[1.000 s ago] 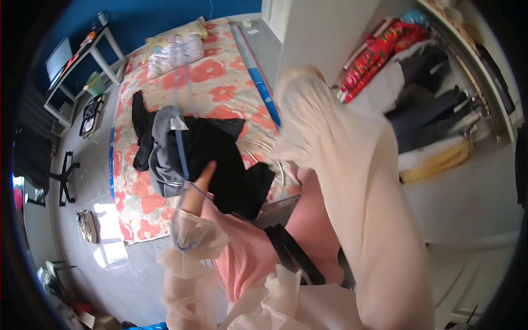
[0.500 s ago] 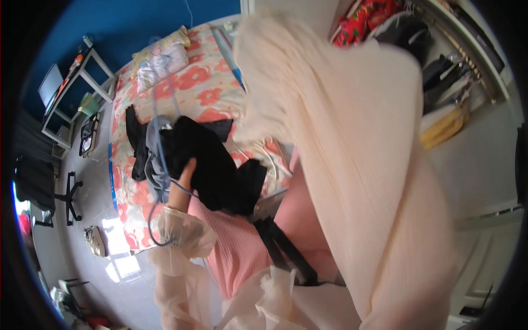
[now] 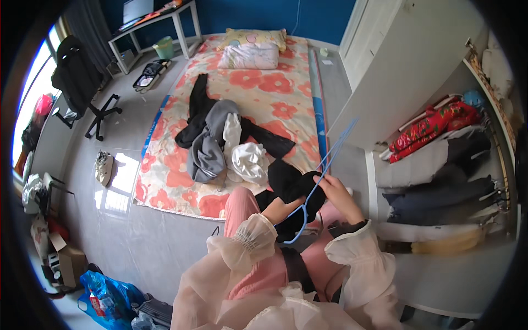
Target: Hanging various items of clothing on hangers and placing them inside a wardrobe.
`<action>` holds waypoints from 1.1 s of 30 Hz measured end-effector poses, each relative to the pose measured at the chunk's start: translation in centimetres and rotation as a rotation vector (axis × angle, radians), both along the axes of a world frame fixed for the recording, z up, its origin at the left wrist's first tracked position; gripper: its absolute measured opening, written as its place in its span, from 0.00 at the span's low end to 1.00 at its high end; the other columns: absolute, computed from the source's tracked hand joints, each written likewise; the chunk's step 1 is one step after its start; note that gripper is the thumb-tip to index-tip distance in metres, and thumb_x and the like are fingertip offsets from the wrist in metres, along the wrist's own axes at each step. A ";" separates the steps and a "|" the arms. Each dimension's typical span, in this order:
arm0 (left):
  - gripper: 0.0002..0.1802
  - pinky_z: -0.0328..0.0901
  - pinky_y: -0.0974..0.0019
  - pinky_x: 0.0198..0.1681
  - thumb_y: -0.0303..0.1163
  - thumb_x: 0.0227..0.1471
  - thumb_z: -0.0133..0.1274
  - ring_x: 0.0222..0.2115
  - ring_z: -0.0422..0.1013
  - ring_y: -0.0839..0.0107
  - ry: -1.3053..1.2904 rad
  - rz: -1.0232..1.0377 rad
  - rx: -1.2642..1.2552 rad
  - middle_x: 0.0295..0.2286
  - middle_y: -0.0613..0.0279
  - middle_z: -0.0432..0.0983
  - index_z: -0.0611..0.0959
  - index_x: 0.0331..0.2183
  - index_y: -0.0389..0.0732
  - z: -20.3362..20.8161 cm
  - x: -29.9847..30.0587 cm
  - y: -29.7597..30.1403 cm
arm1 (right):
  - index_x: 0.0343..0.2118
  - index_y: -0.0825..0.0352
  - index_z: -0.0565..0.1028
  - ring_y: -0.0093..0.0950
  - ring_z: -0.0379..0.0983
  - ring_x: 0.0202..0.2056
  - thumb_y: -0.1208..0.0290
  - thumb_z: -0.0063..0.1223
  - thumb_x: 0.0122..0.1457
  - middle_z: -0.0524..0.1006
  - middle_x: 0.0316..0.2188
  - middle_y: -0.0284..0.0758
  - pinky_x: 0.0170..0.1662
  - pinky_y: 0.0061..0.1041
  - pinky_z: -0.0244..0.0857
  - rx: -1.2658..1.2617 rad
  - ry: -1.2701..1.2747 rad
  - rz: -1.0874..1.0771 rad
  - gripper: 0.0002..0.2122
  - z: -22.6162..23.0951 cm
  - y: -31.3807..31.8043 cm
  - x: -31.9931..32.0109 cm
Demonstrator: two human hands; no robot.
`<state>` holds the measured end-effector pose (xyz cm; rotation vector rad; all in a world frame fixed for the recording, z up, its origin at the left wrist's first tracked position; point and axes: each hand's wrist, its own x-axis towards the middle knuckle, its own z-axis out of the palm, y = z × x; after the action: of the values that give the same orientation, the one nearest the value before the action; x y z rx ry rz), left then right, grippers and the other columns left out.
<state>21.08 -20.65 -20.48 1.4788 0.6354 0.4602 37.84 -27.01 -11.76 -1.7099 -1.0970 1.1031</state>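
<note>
A black garment (image 3: 284, 179) hangs bunched between my two hands, over my lap in pink trousers (image 3: 242, 212). My left hand (image 3: 282, 210) is closed on its near left side. Thumb and fingers of my right hand (image 3: 334, 191) pinch together the black cloth and a blue hanger (image 3: 331, 153). The hanger slants across the garment, its narrow arms pointing up and right and its hook bent round near my left hand. Just beyond, a pile with a grey garment (image 3: 209, 157), a white garment (image 3: 250, 162) and a black garment (image 3: 269, 138) lies on the floral mat.
The floral mat (image 3: 165, 190) carries two pillows (image 3: 250, 56) at its far end. To the right, clothes (image 3: 434, 165) hang in an open wardrobe. Shoes (image 3: 103, 168), an office chair (image 3: 77, 82) and an open case (image 3: 149, 75) stand left; a blue bag (image 3: 107, 294) lies near left.
My right arm, raised across the view before, has come down to the black garment and hanger. The black garment is off the pile, nearer my lap. The view has turned too.
</note>
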 end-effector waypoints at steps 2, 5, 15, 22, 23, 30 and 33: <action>0.37 0.65 0.66 0.32 0.64 0.40 0.49 0.24 0.71 0.66 0.394 -0.067 -0.242 0.21 0.55 0.75 0.81 0.28 0.33 5.8 -1.2 -0.7 | 0.36 0.66 0.71 0.15 0.65 0.26 0.62 0.42 0.58 0.70 0.25 0.25 0.28 0.14 0.58 0.050 0.063 -0.118 0.12 -3.4 0.0 1.0; 0.45 0.63 0.63 0.28 0.71 0.35 0.46 0.24 0.71 0.68 0.662 -0.242 -0.229 0.17 0.53 0.74 0.81 0.22 0.29 0.2 -1.5 0.0 | 0.33 0.65 0.72 0.18 0.69 0.28 0.67 0.44 0.56 0.72 0.27 0.27 0.33 0.18 0.63 0.066 0.589 -0.506 0.08 -4.4 -0.2 1.8; 0.39 0.62 0.57 0.35 0.59 0.41 0.50 0.32 0.71 0.51 0.509 -0.640 0.157 0.28 0.40 0.73 0.75 0.35 0.27 -0.7 -5.3 -0.6 | 0.31 0.64 0.73 0.24 0.72 0.31 0.69 0.49 0.54 0.75 0.28 0.31 0.35 0.22 0.66 0.096 0.823 -0.738 0.05 -4.1 -2.0 6.5; 0.22 0.62 0.63 0.37 0.37 0.50 0.48 0.32 0.69 0.64 0.494 0.010 -0.018 0.30 0.51 0.70 0.68 0.45 0.35 4.2 -7.8 3.3 | 0.33 0.69 0.72 0.16 0.68 0.31 0.68 0.48 0.56 0.72 0.29 0.28 0.37 0.14 0.61 0.234 0.349 -0.741 0.09 2.7 -3.3 6.8; 0.22 0.62 0.67 0.36 0.35 0.51 0.47 0.30 0.69 0.67 0.479 0.130 0.020 0.30 0.56 0.70 0.66 0.48 0.38 2.3 -9.5 4.0 | 0.33 0.69 0.72 0.15 0.65 0.29 0.66 0.47 0.56 0.70 0.26 0.26 0.35 0.13 0.58 0.233 0.177 -0.687 0.10 2.9 -3.2 7.1; 0.30 0.67 0.69 0.29 0.22 0.48 0.38 0.25 0.68 0.74 -0.122 0.255 -0.319 0.27 0.62 0.66 0.58 0.55 0.47 5.7 -11.5 7.0 | 0.32 0.71 0.67 0.13 0.52 0.25 0.62 0.44 0.59 0.59 0.21 0.23 0.28 0.12 0.49 0.283 -0.223 -0.428 0.14 4.6 -4.5 6.3; 0.27 0.66 0.72 0.23 0.25 0.50 0.40 0.23 0.67 0.77 -0.036 0.277 -0.285 0.26 0.63 0.65 0.60 0.54 0.49 6.3 -10.7 7.0 | 0.33 0.72 0.68 0.12 0.55 0.27 0.65 0.45 0.58 0.63 0.22 0.22 0.29 0.12 0.51 0.278 -0.196 -0.287 0.12 5.4 -4.9 4.6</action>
<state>10.36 -13.70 -14.23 1.1156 0.8461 0.5824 42.44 -31.89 -6.38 -1.7098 -1.0284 0.5859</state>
